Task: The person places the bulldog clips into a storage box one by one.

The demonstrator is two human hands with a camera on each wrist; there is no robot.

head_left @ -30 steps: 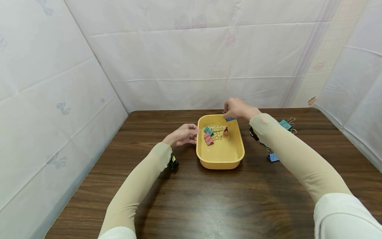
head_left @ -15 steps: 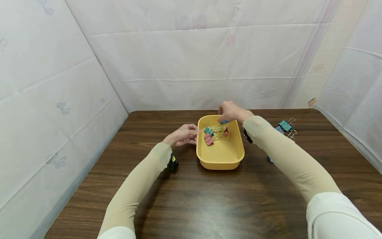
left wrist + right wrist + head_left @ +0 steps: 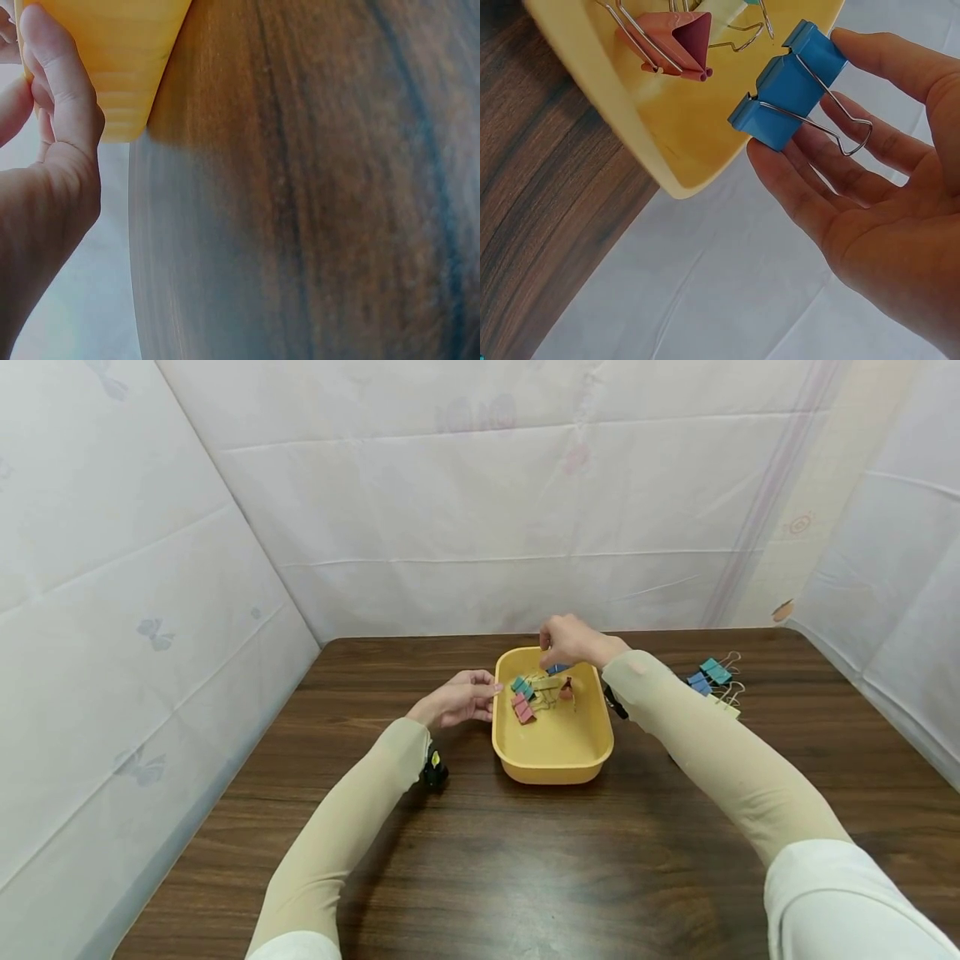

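Note:
A yellow tray (image 3: 555,774) sits mid-table and holds several binder clips, among them a pink one (image 3: 522,708) and a teal one (image 3: 521,685). My right hand (image 3: 553,662) hovers over the tray's far end and holds a blue binder clip (image 3: 557,669) between thumb and fingers. In the right wrist view the blue binder clip (image 3: 780,90) lies on the fingertips (image 3: 769,161) just past the tray's rim (image 3: 675,150), beside a pink clip (image 3: 679,37). My left hand (image 3: 480,689) grips the tray's left wall (image 3: 127,45), thumb (image 3: 60,75) on the outside.
Loose clips lie on the table to the right: a teal one (image 3: 715,671), a blue one (image 3: 698,683) and a pale one (image 3: 723,703). The dark wooden table (image 3: 525,860) is enclosed by white cloth walls at the back and sides.
My right hand has carried the blue clip leftward from the tray's far right corner to over its far middle. The left hand has stayed at the tray's wall.

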